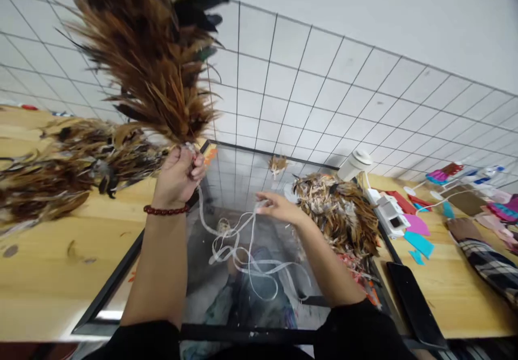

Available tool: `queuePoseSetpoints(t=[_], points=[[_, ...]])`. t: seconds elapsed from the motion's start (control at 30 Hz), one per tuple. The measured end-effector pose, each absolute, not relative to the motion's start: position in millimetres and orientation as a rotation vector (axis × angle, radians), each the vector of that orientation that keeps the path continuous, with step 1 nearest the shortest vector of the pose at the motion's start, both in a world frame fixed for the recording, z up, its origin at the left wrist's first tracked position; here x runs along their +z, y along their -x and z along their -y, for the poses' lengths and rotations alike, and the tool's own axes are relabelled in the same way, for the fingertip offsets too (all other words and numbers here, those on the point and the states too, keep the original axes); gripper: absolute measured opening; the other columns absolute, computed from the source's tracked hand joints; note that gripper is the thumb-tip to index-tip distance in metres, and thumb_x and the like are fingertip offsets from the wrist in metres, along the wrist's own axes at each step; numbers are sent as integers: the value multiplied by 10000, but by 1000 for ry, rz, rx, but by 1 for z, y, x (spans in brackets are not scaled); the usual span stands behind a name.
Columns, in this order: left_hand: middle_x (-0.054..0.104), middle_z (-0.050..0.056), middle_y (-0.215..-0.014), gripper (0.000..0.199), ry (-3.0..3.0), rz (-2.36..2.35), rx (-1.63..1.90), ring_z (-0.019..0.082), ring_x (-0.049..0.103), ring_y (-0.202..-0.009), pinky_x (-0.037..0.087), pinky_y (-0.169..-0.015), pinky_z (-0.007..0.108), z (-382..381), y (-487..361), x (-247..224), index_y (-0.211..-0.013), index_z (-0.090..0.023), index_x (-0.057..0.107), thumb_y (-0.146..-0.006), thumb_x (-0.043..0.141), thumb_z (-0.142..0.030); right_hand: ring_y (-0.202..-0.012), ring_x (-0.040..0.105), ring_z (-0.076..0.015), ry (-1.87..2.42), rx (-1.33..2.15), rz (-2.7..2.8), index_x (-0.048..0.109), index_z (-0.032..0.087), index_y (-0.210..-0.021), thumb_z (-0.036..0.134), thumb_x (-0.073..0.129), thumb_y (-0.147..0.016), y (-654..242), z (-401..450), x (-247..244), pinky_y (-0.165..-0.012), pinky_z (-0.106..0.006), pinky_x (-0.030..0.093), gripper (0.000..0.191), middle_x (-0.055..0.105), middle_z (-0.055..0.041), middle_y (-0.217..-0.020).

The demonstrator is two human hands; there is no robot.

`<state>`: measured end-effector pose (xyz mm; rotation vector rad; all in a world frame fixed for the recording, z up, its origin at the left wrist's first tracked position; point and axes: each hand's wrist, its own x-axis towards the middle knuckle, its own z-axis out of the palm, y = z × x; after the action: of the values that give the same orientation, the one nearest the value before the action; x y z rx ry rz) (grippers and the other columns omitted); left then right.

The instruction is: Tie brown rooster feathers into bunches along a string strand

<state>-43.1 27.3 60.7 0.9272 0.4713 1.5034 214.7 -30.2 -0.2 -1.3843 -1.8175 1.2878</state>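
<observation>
My left hand (177, 175), with a dark red bead bracelet on the wrist, is closed on the lower end of a thick feather bundle (156, 63). Its brown and black feathers rise above the fist, slightly smeared at the top. A white ribbon (203, 217) hangs from near that fist and lies in loose loops over a dark-framed glass panel (202, 308). Over the panel's middle, my right hand (279, 208) pinches a part of the ribbon between thumb and fingers.
Loose brown feathers (338, 203) are heaped right of the panel; more feathers (109, 152) lie at left. A small feather tuft (278, 164) sits toward the back. On the right are a white cup (356, 163), a black phone (416, 303) and another person's sleeve (488, 260). Wire grid (299, 90) stands behind.
</observation>
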Motion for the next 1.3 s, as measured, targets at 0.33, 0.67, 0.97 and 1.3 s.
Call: queuePoseSetpoints(t=[0.33, 0.67, 0.97, 1.3], points=[[583, 15, -761, 198, -880, -577, 1449, 92, 548, -589, 416, -488, 197, -29, 59, 58, -737, -157, 506, -820, 632, -284, -752, 613, -207, 1535, 928, 2419, 189, 252, -1486, 204, 858, -339, -178, 99, -45, -645, -257, 377, 1328, 680, -101, -1021], [645, 58, -934, 287, -964, -483, 1305, 69, 521, -556, 350, -412, 159, -18, 53, 63, -811, -165, 552, -668, 771, -283, -779, 599, -152, 1446, 341, 2751, 661, 174, -835, 140, 525, -835, -161, 45, -3, -660, -239, 361, 140, 678, -78, -901], [593, 17, -748, 294, -1003, -385, 1066, 149, 591, -609, 442, -456, 231, 5, 16, 67, -763, -179, 568, -631, 796, -310, -953, 552, -200, 1177, -110, 2378, 650, 121, -913, 170, 412, -894, -146, -6, 119, -822, -297, 397, 244, 609, -93, -959], [554, 8, -581, 97, -1537, -1089, 1301, 123, 460, -541, 362, -560, 229, -89, 96, 105, -676, -151, 607, -728, 674, -198, -1109, 533, -223, 1160, 445, 2062, 349, 272, -1406, 310, 549, -861, -197, 114, 51, -949, -413, 449, 582, 481, -109, -1315]])
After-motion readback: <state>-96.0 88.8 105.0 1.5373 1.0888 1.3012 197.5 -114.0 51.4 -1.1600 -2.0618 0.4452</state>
